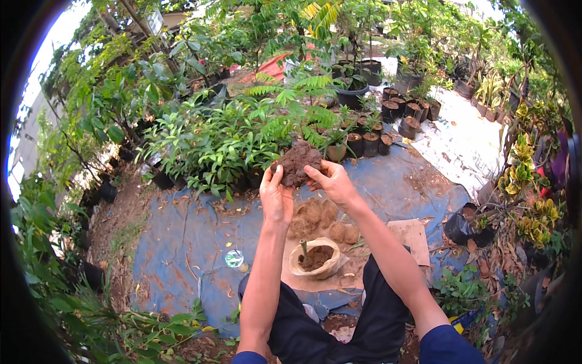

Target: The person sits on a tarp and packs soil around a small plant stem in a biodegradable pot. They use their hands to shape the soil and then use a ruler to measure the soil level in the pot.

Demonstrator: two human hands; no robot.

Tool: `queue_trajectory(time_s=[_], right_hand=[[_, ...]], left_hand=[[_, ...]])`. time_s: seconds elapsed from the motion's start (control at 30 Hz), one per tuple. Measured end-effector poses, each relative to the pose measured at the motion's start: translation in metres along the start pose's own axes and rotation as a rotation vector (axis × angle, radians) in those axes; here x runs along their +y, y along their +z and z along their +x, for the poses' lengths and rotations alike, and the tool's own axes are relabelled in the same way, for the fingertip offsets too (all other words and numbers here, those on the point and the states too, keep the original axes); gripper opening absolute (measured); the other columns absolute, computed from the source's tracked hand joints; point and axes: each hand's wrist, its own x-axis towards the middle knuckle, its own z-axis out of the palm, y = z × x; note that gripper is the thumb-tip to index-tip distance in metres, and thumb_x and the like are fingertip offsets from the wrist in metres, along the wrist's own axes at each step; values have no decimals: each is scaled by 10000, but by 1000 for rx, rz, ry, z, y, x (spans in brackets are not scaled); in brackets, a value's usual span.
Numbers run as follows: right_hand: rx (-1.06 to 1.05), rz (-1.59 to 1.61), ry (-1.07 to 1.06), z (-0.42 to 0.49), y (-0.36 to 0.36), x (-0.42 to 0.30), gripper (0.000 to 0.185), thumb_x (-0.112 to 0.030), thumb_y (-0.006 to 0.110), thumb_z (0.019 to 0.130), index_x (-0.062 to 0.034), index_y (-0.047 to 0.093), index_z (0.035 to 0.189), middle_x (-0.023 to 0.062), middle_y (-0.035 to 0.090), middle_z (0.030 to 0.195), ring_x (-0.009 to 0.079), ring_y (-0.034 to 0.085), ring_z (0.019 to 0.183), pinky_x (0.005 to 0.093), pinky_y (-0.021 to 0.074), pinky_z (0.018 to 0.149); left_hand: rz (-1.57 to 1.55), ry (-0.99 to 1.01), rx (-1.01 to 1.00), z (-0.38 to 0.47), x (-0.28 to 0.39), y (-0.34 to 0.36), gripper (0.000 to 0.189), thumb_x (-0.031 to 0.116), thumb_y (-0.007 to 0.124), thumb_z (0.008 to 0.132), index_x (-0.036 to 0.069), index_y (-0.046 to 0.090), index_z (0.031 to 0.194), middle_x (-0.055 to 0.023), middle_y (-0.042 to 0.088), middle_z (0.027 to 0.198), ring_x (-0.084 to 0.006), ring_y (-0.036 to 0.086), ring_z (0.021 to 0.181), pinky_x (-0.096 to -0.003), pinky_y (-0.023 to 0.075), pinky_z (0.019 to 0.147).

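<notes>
A flattened clump of dark brown soil is held up in front of me between both hands. My left hand grips its left edge, thumb on the near face. My right hand pinches its right edge. Below them, on a brown sheet, stands an open pale bag with soil inside and a short green stem upright at its left. Several balls of brown fibre lie just behind the bag.
A blue tarp covers the ground, with a clear, shiny round item at left. Leafy plants and small black pots of soil line its far edge. A black plant bag stands at right; a white sheet lies beyond.
</notes>
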Motion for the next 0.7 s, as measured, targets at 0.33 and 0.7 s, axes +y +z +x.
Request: queue_trajectory(time_s=[0.33,0.7], right_hand=[[104,-622,-521,-13,0,-5,290,-112,749,796,2,672,1051,121,639,921,281,650,792,368,525,709],[31,-396,-393,-12,-3,-6,333,-57,637,856,-21,619,1186,95,640,1037,192,648,918,320,528,774]], left_hand=[[-11,-249,29,-9,-2,7,700,616,536,926,-10,532,1238,-142,583,1205,-246,534,1182,-420,467,965],[-244,-239,38,0,-6,-1,390,316,458,1006,8,568,1217,-148,644,1192,-289,626,1097,-449,501,982]])
